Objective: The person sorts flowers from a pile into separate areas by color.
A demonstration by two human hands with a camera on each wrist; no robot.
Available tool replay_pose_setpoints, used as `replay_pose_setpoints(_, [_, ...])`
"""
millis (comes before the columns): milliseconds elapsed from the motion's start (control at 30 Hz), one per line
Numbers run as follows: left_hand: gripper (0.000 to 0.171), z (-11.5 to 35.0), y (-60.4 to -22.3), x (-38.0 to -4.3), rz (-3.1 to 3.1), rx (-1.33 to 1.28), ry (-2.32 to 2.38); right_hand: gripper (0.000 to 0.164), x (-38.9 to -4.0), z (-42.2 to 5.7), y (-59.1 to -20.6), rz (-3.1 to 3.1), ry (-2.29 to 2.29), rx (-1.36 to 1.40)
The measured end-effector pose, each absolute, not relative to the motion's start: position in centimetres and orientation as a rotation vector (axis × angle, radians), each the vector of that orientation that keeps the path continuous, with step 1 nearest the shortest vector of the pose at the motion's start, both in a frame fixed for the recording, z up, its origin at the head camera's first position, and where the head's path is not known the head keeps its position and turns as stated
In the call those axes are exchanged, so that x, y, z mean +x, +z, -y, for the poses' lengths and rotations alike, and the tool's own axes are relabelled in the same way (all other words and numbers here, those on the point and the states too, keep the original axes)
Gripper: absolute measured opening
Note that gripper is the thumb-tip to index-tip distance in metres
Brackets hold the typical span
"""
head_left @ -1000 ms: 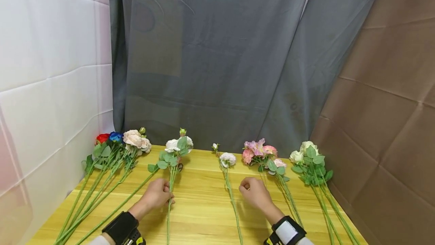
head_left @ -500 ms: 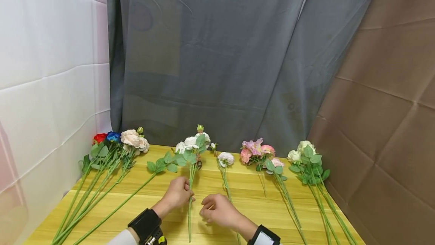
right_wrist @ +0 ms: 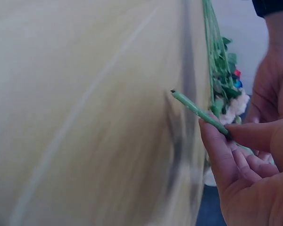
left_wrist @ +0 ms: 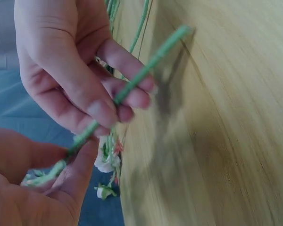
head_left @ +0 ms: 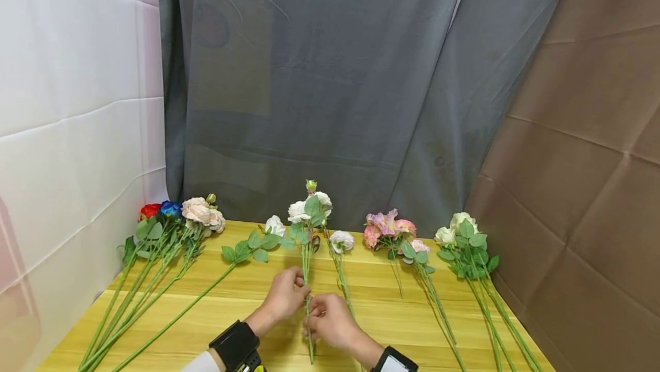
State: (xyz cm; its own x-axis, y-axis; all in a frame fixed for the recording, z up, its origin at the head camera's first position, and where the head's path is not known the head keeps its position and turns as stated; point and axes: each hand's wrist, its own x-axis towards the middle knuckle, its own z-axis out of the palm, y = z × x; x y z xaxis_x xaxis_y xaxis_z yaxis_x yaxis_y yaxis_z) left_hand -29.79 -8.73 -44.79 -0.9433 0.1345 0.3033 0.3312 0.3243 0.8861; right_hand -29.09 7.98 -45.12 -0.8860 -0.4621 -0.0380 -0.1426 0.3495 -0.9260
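Observation:
A stem of white flowers [head_left: 299, 212] with a green bud on top stands raised in the middle of the head view. My left hand [head_left: 285, 293] pinches its green stem partway down. Just below, my right hand [head_left: 332, 319] pinches the lower stem between thumb and fingers. In the left wrist view the stem end [left_wrist: 167, 47] sticks out past the right hand's fingers, over the wooden table [left_wrist: 236, 141]. The right wrist view shows the cut stem tip [right_wrist: 184, 100] from the other side. Close to the right hand lies another white flower [head_left: 342, 242].
Left of the hands lies a single white flower [head_left: 275, 226] with a long leafy stem. Red [head_left: 150, 211], blue [head_left: 171, 208] and cream flowers [head_left: 196, 211] lie at far left. Pink flowers [head_left: 382, 223] and pale green-white roses [head_left: 461, 223] lie to the right. A grey curtain [head_left: 309, 91] hangs behind.
My left hand has carried the white flowers to the right, uncovering the single white flower. My right hand has come left from near the pink flowers and now pinches the lower stem.

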Motion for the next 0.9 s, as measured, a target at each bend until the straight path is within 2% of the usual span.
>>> replay_pose_setpoints(200, [0.021, 10.1, -44.2, -29.8, 2.434, -0.493, -1.589, 0.004, -30.3, -10.5, -43.4, -2.463, -1.429, -0.623])
replay_pose_setpoints(400, [0.010, 14.5, -43.2, -30.1, 2.523, -0.349, -1.334, 0.016, -31.7, -13.7, -42.4, -2.659, -1.264, -0.701])
replay_pose_setpoints(533, [0.020, 18.3, -42.4, -30.5, 2.654, -0.203, -1.142, 0.022, -32.6, -15.5, -42.4, -2.758, -1.162, -0.715])
replay_pose_setpoints(733, [0.041, 22.0, -42.8, -30.2, 2.944, -0.026, -0.906, 0.044, -33.7, -17.1, -43.5, -2.880, -0.971, -0.708])
replay_pose_setpoints(900, [0.041, 22.9, -43.6, -29.4, 3.064, 0.017, -0.821, 0.044, -33.7, -16.9, -44.7, -2.871, -0.891, -0.719])
